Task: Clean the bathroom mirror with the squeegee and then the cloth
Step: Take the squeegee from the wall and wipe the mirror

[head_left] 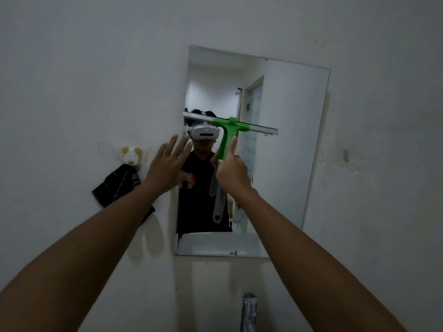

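Squeegee first: the green plastic squeegee with a long grey blade sits against the frameless rectangular wall mirror, about mid-height and toward its left side, its blade running nearly level across the glass and its handle pointing down into the right hand. That hand grips the handle with curled fingers, the forefinger laid straight up along it. The left hand, fingers spread and straight, holds nothing at the mirror's left edge. A dark striped cloth hangs on the white wall under a small animal-shaped hook, nearer the left hand. A chrome tap stands below.
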